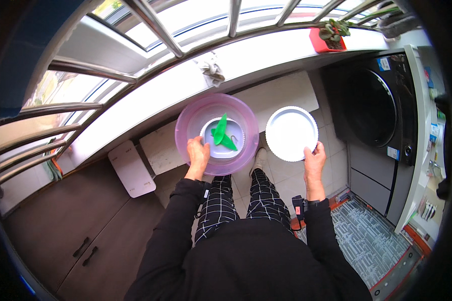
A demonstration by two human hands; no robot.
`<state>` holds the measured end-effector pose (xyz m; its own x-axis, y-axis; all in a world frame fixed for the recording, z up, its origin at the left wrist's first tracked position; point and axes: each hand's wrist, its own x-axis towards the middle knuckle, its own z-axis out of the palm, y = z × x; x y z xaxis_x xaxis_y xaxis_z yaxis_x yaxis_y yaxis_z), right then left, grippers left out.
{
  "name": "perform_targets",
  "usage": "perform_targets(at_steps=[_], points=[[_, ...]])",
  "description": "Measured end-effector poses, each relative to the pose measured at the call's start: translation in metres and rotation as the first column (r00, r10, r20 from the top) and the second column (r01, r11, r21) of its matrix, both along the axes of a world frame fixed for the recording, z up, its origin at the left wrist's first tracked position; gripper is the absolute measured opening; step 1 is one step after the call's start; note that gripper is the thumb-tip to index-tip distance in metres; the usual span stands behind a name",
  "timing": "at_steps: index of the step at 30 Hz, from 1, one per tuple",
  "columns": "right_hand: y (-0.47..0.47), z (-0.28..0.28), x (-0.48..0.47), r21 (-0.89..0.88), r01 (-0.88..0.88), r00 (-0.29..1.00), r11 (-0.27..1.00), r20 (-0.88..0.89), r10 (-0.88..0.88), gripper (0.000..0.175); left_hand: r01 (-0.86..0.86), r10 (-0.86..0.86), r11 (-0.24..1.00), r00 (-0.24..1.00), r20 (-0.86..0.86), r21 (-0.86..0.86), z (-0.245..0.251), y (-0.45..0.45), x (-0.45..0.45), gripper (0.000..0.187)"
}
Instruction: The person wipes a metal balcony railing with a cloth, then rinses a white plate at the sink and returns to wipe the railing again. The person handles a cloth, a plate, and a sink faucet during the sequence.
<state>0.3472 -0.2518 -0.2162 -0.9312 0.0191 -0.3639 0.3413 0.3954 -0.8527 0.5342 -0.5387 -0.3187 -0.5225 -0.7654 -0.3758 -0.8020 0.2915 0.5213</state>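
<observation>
A translucent pink plastic basin [184, 116] stands before me. Over its inside is a pale dish with a ribbed rim [241, 129], and my left hand [198, 153] grips this dish by its left edge, thumb on the inner side. Two bright green leaf-shaped pieces [220, 129] lie crossed in that dish, beside a thin dark curved mark or piece too small to identify. Off to the right, my right hand [315, 161] holds a round white dish with a ribbed rim [290, 129] by its lower right edge. Nothing shows on that dish.
A low pale bench [282, 92] runs under the white windowsill [143, 113]. A crumpled cloth [213, 69] and a red plant pot [326, 43] sit on the sill. Left are a white board-like panel [132, 169] and brown cabinet [75, 210]; right, a black front-loading washing machine [369, 105] and patterned mat [365, 233].
</observation>
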Motion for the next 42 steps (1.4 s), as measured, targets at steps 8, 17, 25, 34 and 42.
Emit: perform_targets(at_steps=[8, 17, 25, 34, 42], points=[[0.030, 0.010, -0.005, 0.086, 0.055, 0.995, 0.995, -0.087, -0.048, 0.025, -0.137, 0.135, 0.990, 0.989, -0.054, -0.032, -0.003, -0.001, 0.009, 0.031], [0.085, 0.046, -0.016, 0.512, 0.053, 0.815, 0.857, -0.518, 0.259, 0.027, -0.339, 0.349, 0.935, 0.932, -0.095, 0.103, 0.002, -0.004, 0.018, 0.031], [0.196, 0.027, -0.046, 0.779, -0.048, 0.746, 0.625, -0.388, 0.541, 0.035, -0.431, 0.476, 0.879, 0.820, -0.317, 0.204, 0.073, 0.031, 0.037, 0.027], [0.275, -0.003, -0.044, 0.567, 0.199, 0.927, 0.799, -0.374, 0.034, 0.021, -0.459, 0.522, 0.814, 0.847, -0.102, 0.357, 0.106, 0.117, 0.039, 0.019], [0.313, -0.036, 0.000, 0.479, 0.299, 0.942, 0.825, -0.287, -0.174, 0.020, -0.754, 0.760, 0.363, 0.580, 0.294, 0.548, 0.058, 0.119, 0.024, 0.045]])
